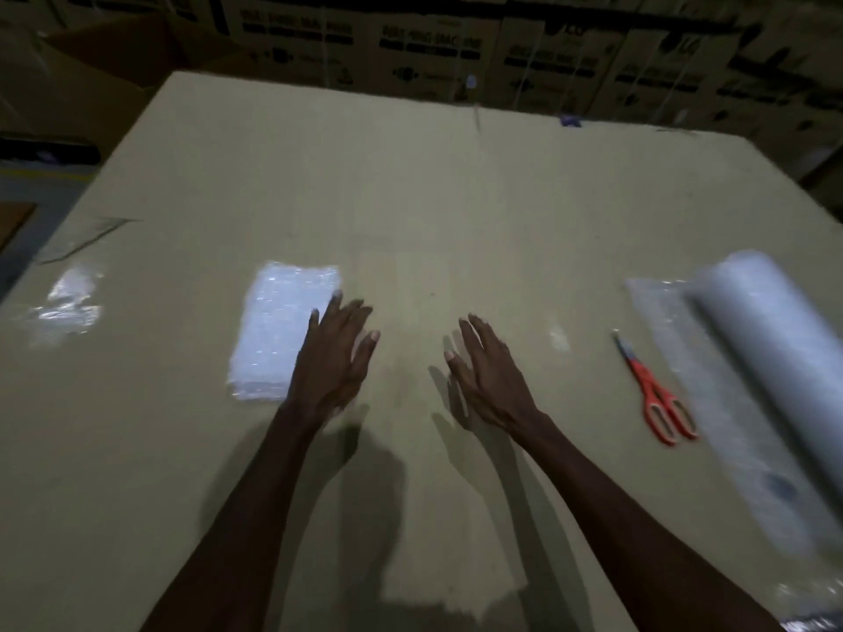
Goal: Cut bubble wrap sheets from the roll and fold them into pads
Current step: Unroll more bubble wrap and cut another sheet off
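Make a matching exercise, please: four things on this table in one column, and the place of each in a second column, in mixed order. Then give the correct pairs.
Things
1. folded pad
2. scissors
3. bubble wrap roll
4. right hand

Places
A. at the far right side of the table
B. over the bare middle of the table, holding nothing
C. just left of the left hand
D. between the right hand and the roll, on the table

Pairs: 1-C, 2-D, 3-A, 4-B
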